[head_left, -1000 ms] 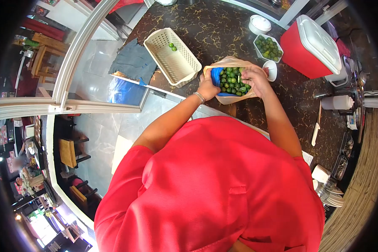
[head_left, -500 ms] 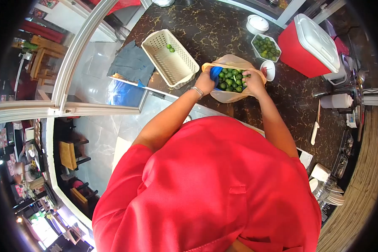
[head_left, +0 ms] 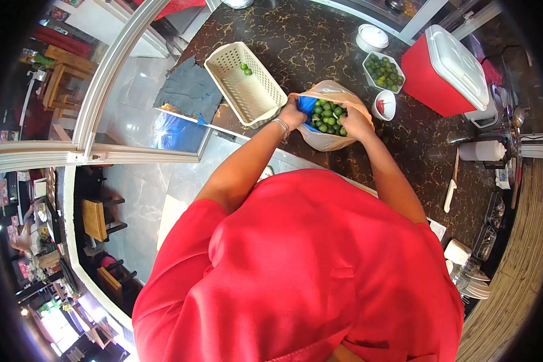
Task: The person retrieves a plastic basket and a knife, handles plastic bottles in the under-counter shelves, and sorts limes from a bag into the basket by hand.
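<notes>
A tan plastic bag [head_left: 329, 143] with a blue inner layer [head_left: 306, 105] lies with its mouth toward me, holding many small green limes [head_left: 327, 114]. My left hand [head_left: 292, 114] is closed on the bag's left rim, a bracelet at its wrist. At the right side of the mouth, my right hand [head_left: 356, 122] is curled over the rim, its fingertips beside the limes and partly hidden. Left of the bag stands a cream perforated basket [head_left: 270, 96] with two limes [head_left: 245, 69] in it.
A white bowl of limes [head_left: 384, 72], a small white bowl [head_left: 384, 105], a lidded white container [head_left: 373, 37] and a red cooler [head_left: 437, 78] stand right of the bag. A knife [head_left: 450, 192] lies farther right. A grey cloth [head_left: 188, 90] lies at the counter's left edge.
My right hand has moved slightly down and left along the bag's mouth. The mouth has narrowed, with more blue layer showing on the left. My left hand still grips the rim.
</notes>
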